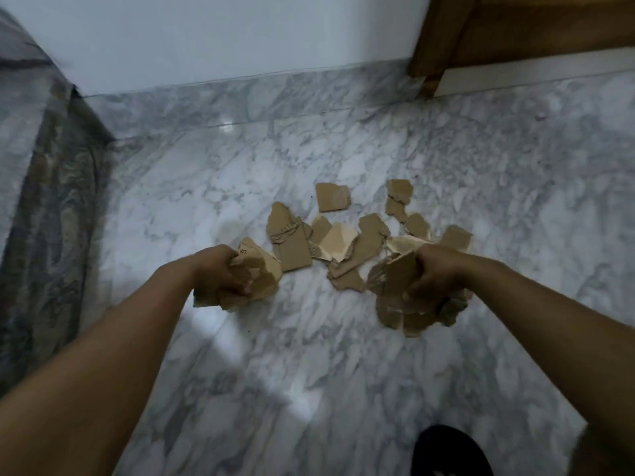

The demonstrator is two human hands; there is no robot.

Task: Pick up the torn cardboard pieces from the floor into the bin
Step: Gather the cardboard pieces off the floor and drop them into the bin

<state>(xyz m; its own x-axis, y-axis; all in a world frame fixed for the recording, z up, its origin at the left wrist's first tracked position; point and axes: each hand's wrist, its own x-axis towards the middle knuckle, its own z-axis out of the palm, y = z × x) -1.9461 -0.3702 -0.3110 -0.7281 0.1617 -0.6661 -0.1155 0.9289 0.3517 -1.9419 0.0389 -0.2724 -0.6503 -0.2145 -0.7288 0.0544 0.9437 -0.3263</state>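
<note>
Several torn brown cardboard pieces (347,242) lie scattered on the grey marble floor (309,355) in the middle of the view. My left hand (220,273) is shut on a bunch of cardboard pieces (261,280) at the left edge of the pile. At the pile's right edge, my right hand (436,273) is shut on a larger bunch of cardboard pieces (402,304). Two loose pieces (332,197) lie farther back, apart from the rest. No bin is in view.
A white wall (223,36) runs along the back. A patterned fabric-covered piece of furniture (37,201) stands at the left. A wooden door frame (443,39) is at the back right. A dark shape (446,451) sits at the bottom right.
</note>
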